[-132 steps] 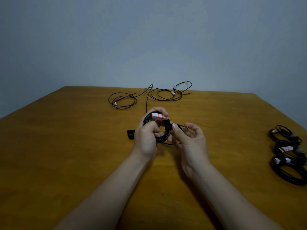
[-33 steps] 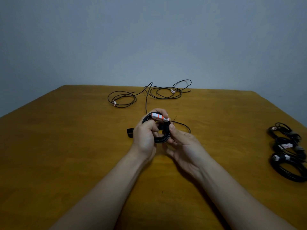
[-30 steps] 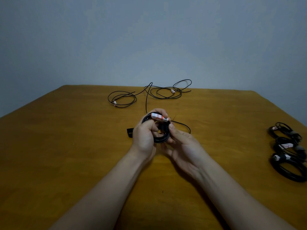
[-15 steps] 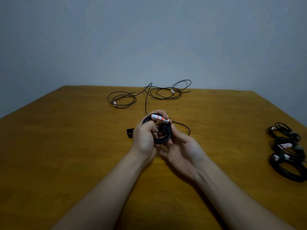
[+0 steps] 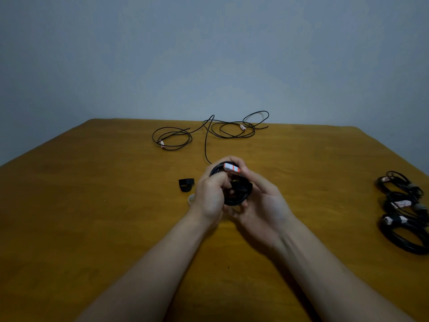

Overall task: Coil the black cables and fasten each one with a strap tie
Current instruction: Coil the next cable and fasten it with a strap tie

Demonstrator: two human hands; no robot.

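Left hand (image 5: 210,194) grips the coiled black cable (image 5: 241,197) over the wooden table (image 5: 92,205); right hand (image 5: 263,202) curls round it from three o'clock. Loose cables (image 5: 222,132) lie at twelve o'clock.

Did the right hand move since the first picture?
Yes. The right hand has shifted left, toward the loose black strap on the table, and its fingers now curl round the coiled cable.

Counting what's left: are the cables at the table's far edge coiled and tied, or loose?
Loose: the far cables sprawl in open, untied loops on the table; no strap shows.
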